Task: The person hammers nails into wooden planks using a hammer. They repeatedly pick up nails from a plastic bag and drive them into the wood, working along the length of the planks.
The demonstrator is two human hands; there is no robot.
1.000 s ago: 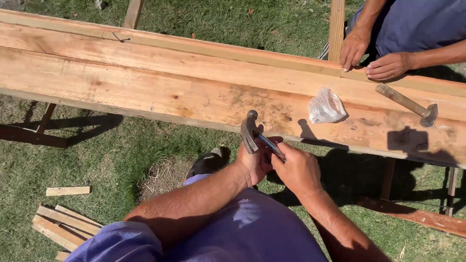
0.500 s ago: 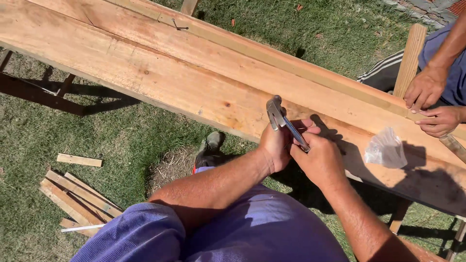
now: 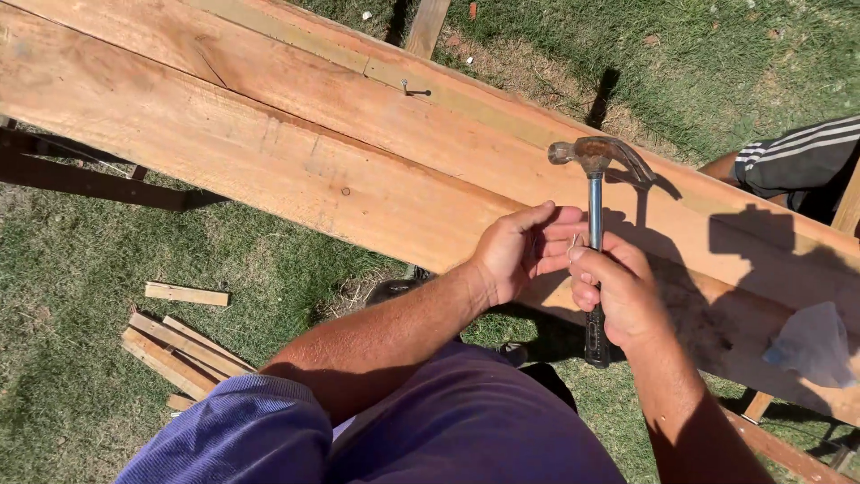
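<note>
My right hand grips the handle of a claw hammer. The hammer stands upright, its rusty head above the long wooden planks. My left hand is right beside it over the near plank's edge. Its fingertips meet my right fingers and pinch what looks like a small thin nail. Both hands cast shadows on the plank.
A nail sticks up from the far narrow plank. A clear plastic bag lies on the plank at the right. Another person's striped sleeve shows at the right edge. Wood offcuts lie on the grass at lower left.
The hammer has turned upright, with its head raised above the plank. The view has shifted, so the other person's hands and the bag have slid to the right.
</note>
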